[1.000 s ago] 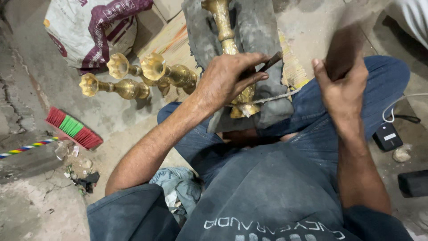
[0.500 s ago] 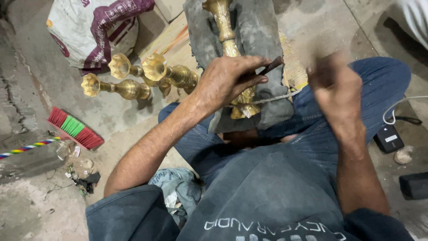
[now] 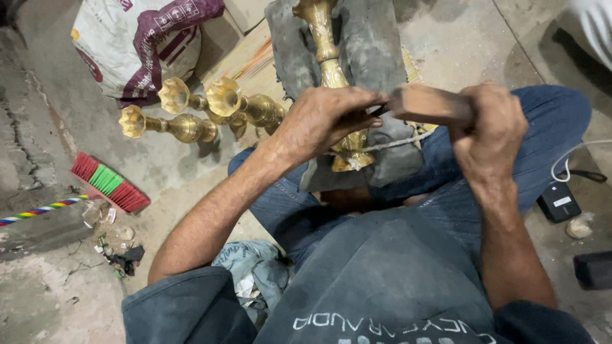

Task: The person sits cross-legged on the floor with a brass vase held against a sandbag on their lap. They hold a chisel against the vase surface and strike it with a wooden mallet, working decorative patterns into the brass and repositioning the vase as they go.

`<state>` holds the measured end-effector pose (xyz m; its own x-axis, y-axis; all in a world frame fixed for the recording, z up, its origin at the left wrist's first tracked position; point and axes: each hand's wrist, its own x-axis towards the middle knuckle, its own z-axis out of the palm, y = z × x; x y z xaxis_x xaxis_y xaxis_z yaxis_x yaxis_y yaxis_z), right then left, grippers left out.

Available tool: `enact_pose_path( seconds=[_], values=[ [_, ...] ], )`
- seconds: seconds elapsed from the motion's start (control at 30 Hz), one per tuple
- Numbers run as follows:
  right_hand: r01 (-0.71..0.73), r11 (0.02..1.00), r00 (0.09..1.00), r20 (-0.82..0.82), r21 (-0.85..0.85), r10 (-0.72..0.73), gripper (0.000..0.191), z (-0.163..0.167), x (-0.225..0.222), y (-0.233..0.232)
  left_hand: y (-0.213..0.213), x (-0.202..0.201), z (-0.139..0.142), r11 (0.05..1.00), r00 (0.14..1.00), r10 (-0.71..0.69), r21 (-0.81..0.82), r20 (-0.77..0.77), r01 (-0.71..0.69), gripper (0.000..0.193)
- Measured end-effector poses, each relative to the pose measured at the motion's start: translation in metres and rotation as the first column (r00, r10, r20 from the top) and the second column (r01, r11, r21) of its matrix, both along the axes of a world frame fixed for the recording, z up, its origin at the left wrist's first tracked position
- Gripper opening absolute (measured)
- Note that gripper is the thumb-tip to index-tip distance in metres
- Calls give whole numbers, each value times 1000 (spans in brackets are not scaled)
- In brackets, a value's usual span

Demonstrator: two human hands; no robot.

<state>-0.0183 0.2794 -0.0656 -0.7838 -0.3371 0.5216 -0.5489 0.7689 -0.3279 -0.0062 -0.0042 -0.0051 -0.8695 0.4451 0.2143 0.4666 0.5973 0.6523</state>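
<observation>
Both hands over brass candlestick [image 3: 331,70]

The person sits with knees spread, both forearms bare and reaching forward over the lap. The left arm comes in from the lower left, elbow bent, forearm running up and to the right. The left hand [image 3: 325,121] lies palm down, knuckles up, its fingers curled and pressed downward, fingertips pointing right toward the other hand. The right arm rises almost straight from the lower right, wrist slightly bent. The right hand [image 3: 488,130] is clenched in a fist, back of the hand toward the camera, thumb side turned left. The two hands sit near each other, level, not touching.
</observation>
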Motion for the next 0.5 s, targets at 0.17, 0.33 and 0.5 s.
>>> enact_pose_path(
  seconds=[0.17,0.33,0.5],
  values=[
    [23,988,994,106,-150,-7,17,-4,1,-3,-2,1,1,1000,999,-17,5,-26,18,35],
    [179,905,924,381,-387,-19,22,-3,-3,0,-2,-1,2,999,999,-32,28,13,31,35],
    [29,977,991,137,-210,0,21,5,1,4,-6,4,0,998,999,-51,37,-4,51,34]
  ],
)
